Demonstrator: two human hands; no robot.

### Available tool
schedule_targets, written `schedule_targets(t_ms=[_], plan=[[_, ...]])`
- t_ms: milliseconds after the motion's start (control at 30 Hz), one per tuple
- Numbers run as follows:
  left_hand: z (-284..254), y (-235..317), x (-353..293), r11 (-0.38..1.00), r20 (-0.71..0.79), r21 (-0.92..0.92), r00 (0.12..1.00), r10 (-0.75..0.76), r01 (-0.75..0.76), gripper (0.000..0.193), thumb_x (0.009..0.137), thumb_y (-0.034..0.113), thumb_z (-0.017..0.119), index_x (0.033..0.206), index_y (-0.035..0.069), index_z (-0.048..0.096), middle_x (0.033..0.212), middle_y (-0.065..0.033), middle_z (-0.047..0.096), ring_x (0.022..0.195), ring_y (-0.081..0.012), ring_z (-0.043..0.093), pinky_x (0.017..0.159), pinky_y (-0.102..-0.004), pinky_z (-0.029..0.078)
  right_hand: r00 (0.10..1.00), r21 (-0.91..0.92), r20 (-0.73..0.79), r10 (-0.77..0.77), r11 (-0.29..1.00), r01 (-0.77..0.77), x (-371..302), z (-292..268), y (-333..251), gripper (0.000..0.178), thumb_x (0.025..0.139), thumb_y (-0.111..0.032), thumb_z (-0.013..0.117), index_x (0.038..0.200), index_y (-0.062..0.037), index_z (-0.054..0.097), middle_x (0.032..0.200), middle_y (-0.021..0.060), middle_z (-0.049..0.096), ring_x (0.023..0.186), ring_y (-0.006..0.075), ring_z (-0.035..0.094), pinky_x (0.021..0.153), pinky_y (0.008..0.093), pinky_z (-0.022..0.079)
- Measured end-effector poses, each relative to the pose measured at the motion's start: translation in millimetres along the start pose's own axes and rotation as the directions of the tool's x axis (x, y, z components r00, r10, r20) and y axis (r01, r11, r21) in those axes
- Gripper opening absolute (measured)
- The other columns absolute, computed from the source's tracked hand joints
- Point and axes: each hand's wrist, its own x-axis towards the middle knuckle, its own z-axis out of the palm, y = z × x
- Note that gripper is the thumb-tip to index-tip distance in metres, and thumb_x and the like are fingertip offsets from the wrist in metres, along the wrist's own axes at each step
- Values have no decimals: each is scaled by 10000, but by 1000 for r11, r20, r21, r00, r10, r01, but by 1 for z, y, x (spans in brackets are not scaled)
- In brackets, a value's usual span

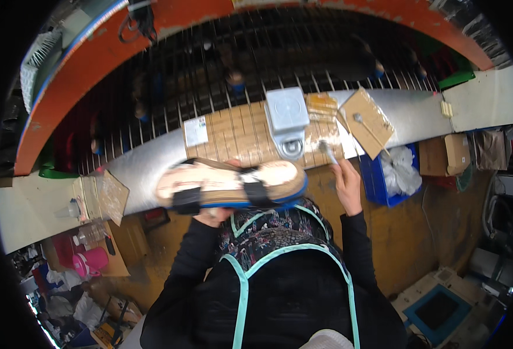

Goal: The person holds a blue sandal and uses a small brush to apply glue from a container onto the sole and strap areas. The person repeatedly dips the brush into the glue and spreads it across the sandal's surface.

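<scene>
In my left hand [213, 217] is a sandal [227, 181], held lengthwise across the front of the bench. It has a pale footbed, black straps and blue along its near lower edge; motion blurs it slightly. My fingers wrap it from beneath, partly hidden behind it. My right hand [348, 185] is closed round the light handle of a small brush [329, 152], whose head is over the cardboard sheet [233, 134] on the bench. Just left of the brush stands a grey plastic container [287, 113] with a round opening [292, 149] at its near end.
Behind the bench runs a rack of metal rods [256, 64] under an orange frame [64, 87]. At right are a cardboard piece [367, 122] bearing a thin stick, a blue bin [374, 180] holding white plastic, and a cardboard box [442, 156]. A pink jug [91, 262] stands lower left.
</scene>
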Motion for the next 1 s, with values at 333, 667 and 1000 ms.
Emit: schedule_targets(t_ms=[333,667,1000], plan=[[0,80,-44,693,211,172,713,669,-700,930,640,364,842,1414,96,402,1436,-147,429,1353,-330,364,1143,-533,244,988,-524,-60,-145,847,92,16,57,50,83,815,-262,721,865,-197,734,781,3,599,760,198,584,736,375,278],[37,97,-29,356,169,490,488,856,-796,893,629,412,877,1368,77,505,1426,-94,485,1360,-285,395,1180,-520,187,970,-616,-83,-229,777,131,14,65,46,98,759,-233,750,857,-221,743,802,-17,577,779,197,555,767,410,296],[31,82,-8,410,87,627,583,808,-662,810,741,299,784,1417,49,415,1468,-102,420,1352,-319,387,1155,-528,220,971,-675,-73,-227,728,120,10,76,48,85,793,-249,723,861,-200,738,819,-6,600,774,200,565,802,423,298]])
